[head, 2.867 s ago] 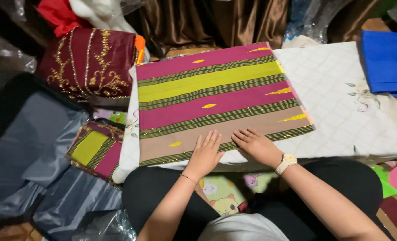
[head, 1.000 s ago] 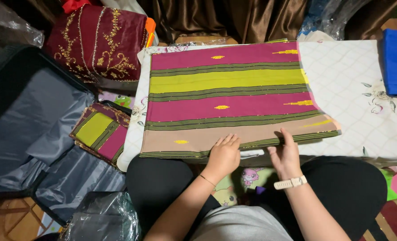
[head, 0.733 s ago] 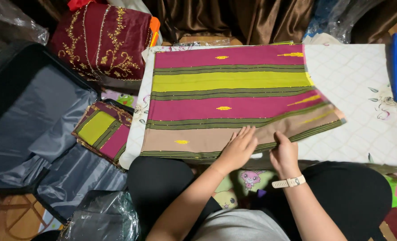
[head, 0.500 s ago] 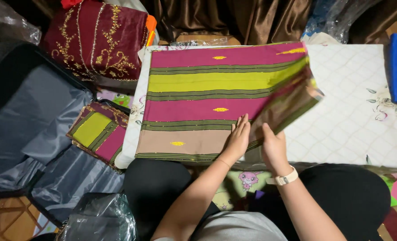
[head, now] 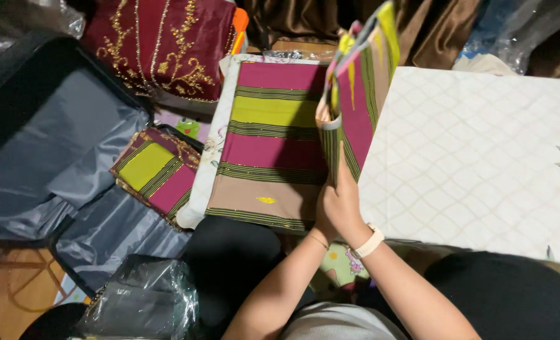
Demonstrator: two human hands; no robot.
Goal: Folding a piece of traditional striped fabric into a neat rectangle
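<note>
- White quilted cloth (head: pixel 475 151) with a faint lattice pattern covers the worktop in front of me; brown satin drapery (head: pixel 292 19) hangs behind it.
- My right hand (head: pixel 346 204), with a pale wristwatch (head: pixel 369 241) on its wrist, grips the near edge of the striped woven cloth (head: pixel 274 145), its fingers closed on the raised half.
- That half stands almost upright along the fold, its magenta, lime and tan bands facing right, and it hides the middle of the cloth behind it.
- My left hand (head: pixel 323 217) sits just behind the right one, against the same edge. It is mostly covered, so I cannot tell whether its fingers are closed or spread.
- Flat on the worktop lies the other half of the cloth, on its left part.
- Left of the worktop, an open suitcase (head: pixel 47 145) with grey lining lies on the floor. A smaller folded cloth (head: pixel 157 176) in the same stripes rests at its edge.
- A maroon embroidered bundle (head: pixel 163 44) with gold beading sits at the far left, beside the worktop corner.
- Crumpled clear plastic wrap (head: pixel 141 302) lies by my left knee.
</note>
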